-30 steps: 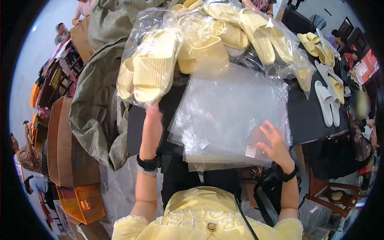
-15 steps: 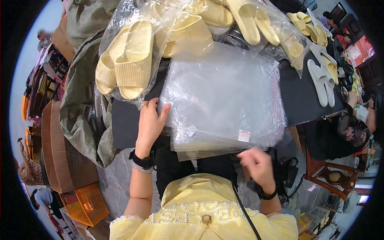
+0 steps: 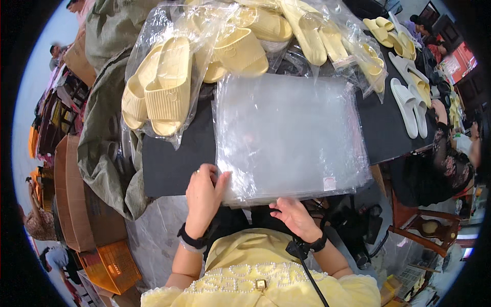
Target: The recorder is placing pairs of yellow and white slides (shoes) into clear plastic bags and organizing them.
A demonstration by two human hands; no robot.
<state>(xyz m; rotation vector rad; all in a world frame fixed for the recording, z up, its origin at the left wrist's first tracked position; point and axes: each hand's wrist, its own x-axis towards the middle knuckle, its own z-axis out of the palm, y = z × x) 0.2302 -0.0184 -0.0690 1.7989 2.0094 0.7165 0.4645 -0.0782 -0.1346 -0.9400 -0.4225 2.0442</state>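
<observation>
A stack of clear plastic bags (image 3: 286,138) lies at frame centre. Left hand (image 3: 202,197), at its lower-left corner: fingers part-curled, thumb apart; grip cannot be determined. Right hand (image 3: 297,219), by its lower edge: fingers loosely bent; grip likewise indeterminable.

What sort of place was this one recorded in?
Probably a footwear packing workshop: bagged yellow slippers and a stack of clear plastic bags share a black table, with a cardboard box nearby.

I find the stack of clear plastic bags (image 3: 286,138) flat on the black tabletop (image 3: 179,166), edges slightly uneven, a small label (image 3: 329,183) toward its near-right corner.
</observation>
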